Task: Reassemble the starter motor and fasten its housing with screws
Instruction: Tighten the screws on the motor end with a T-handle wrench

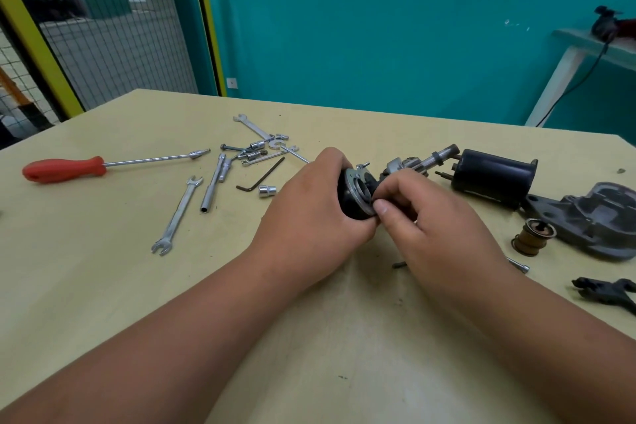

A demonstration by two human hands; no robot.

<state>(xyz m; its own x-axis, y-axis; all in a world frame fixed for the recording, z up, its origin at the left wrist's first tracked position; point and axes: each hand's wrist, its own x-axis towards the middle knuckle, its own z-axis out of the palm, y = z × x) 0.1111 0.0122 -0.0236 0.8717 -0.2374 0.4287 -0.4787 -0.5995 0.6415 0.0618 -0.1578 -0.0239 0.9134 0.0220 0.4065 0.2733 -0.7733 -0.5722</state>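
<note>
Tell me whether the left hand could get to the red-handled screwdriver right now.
Probably not at once: the left hand grips the black round part. The path itself looks free; the screwdriver lies uncovered on the table to its left.
</note>
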